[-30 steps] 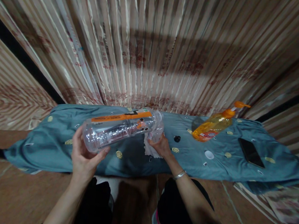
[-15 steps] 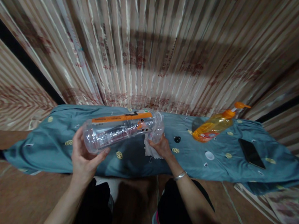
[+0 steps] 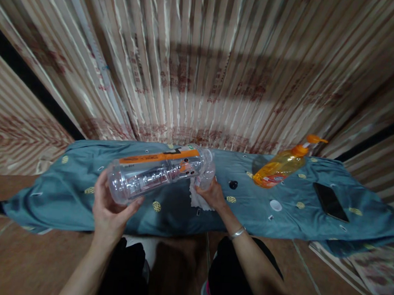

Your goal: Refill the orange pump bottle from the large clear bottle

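A clear plastic bottle (image 3: 154, 173) with an orange label strip lies tilted in the air, its base to the left and its neck to the right. Around the base curl the fingers and thumb of my left hand (image 3: 111, 209). My right hand (image 3: 214, 195) is closed on a white cloth (image 3: 198, 199) with a scalloped edge, right by the bottle's neck. Something clear also shows at the right fingertips; whether it is part of the bottle or a separate piece, I cannot tell. A silver bangle circles my right wrist.
To the right stand a pump bottle (image 3: 276, 169) of yellow-orange liquid, a small black object (image 3: 233, 184), a white round disc (image 3: 275, 205) and a dark phone (image 3: 330, 202). They rest on a teal patterned cloth (image 3: 178, 220). A striped curtain (image 3: 202, 76) hangs behind.
Both hands keep their holds, and the bottle stays almost where it was, shifted very slightly. The view has moved a little.
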A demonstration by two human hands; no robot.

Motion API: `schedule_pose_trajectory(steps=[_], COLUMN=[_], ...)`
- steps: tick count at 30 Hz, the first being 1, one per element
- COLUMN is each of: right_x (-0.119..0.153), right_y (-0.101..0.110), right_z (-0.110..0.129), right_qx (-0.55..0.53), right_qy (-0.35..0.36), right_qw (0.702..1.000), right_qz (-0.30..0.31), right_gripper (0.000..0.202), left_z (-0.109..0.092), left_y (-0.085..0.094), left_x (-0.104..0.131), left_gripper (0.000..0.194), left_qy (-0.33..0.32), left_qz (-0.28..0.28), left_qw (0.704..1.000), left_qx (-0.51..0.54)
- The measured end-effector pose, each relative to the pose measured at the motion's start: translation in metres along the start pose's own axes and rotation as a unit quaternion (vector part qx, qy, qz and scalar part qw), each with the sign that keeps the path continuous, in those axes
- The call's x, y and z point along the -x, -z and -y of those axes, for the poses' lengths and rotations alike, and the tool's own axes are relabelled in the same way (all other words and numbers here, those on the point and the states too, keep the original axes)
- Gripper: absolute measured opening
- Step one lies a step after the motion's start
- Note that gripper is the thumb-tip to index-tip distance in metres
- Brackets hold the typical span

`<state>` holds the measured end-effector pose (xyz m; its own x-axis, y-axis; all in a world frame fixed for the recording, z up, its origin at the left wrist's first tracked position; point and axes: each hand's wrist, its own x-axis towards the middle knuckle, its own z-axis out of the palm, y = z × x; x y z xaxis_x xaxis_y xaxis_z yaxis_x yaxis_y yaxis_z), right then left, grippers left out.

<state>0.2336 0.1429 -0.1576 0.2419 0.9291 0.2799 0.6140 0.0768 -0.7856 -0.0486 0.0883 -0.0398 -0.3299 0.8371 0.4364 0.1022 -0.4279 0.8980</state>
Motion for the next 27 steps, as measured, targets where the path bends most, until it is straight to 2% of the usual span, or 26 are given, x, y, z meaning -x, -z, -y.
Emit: schedule_pose_trajectory(steps=[5,18,27], right_x=[-0.0001,0.0011,0.0004], right_y=[0.0014,0.0009,0.0001], right_z=[0.0026,0.0038,-0.0021], right_qx=[-0.009,-0.018,-0.015], right_qy=[-0.019,-0.042,-0.020], right_qw=[1.000,0.999,1.000], right_qz=[0.005,0.000,0.014], right_gripper=[0.058,0.057,0.061], left_z=[-0.0006,-0.0023,0.0004], left_y=[0.0003,-0.0014,0.0009], left_x=[-0.0008,-0.0007,-0.0016], left_gripper=[0.099,0.093,0.091], left_qy=[0.013,-0.003,-0.012], left_qz=[0.008,0.007,0.001], left_qw=[1.000,1.000,1.000], left_qx=[0.006,0.000,-0.004])
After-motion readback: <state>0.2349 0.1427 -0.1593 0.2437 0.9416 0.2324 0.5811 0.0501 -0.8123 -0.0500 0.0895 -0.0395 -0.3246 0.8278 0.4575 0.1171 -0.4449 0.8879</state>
